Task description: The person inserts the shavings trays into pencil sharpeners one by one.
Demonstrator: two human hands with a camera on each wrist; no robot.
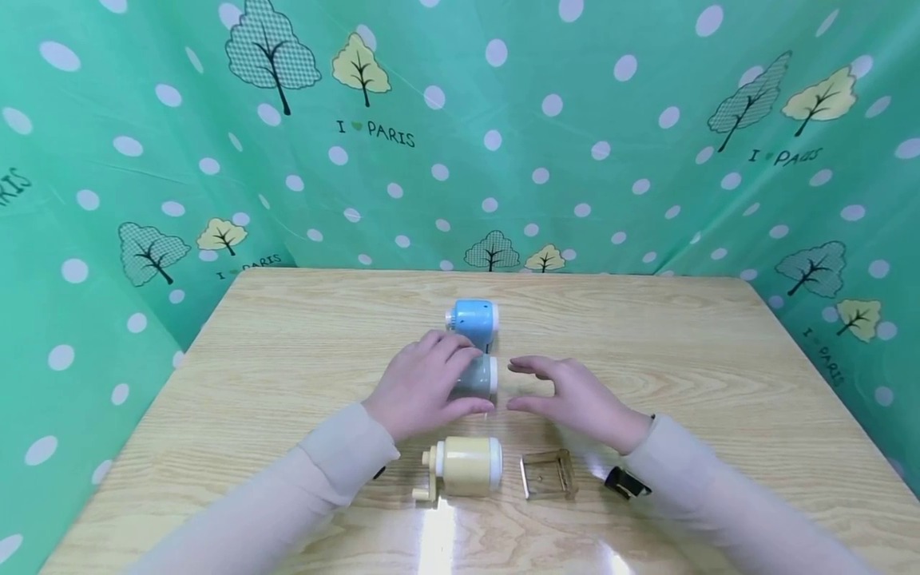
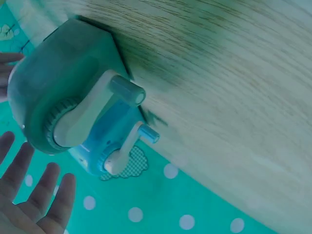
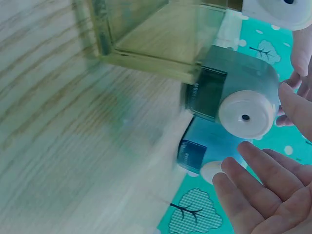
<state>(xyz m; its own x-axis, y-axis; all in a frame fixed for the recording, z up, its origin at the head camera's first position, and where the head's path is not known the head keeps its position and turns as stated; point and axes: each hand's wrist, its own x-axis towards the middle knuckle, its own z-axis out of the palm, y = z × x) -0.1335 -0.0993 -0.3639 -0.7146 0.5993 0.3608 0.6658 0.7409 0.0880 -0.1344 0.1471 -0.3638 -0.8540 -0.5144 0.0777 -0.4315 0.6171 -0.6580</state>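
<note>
A grey-green crank pencil sharpener (image 1: 476, 378) lies between my two hands, its white-ringed end facing right. My left hand (image 1: 426, 386) is at its left, partly covering it in the head view; in the left wrist view the fingers (image 2: 41, 195) are spread and apart from its crank (image 2: 85, 114). My right hand (image 1: 578, 401) is just right of the sharpener, fingers extended and thumb apart, holding nothing. Closer to me lie a yellow crank sharpener (image 1: 469, 466) and, right of it, a see-through brownish shavings drawer (image 1: 564, 473), pulled free.
A blue crank sharpener (image 1: 472, 319) stands behind the grey one, toward the table's far side. The wooden table (image 1: 287, 343) meets a green dotted curtain (image 1: 402, 184) at the back and sides. A black strap device (image 1: 627, 482) is at the right wrist.
</note>
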